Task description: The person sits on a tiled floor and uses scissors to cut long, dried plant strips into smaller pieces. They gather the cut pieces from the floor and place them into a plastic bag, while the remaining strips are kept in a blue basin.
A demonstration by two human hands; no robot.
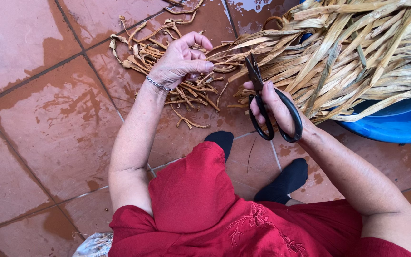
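At 12 o'clock from your knees, your left hand (181,59) pinches the ends of several dry fibre strips (338,52), fingers closed on them. Your right hand (274,107), at 1 o'clock, grips black scissors (267,102) through the loops; blades nearly closed, tips touching the strips. Bundle runs to 2 o'clock, resting on a blue basin (396,123). Cut scraps (167,47) lie on wet red floor tiles (48,119) at 11 o'clock.
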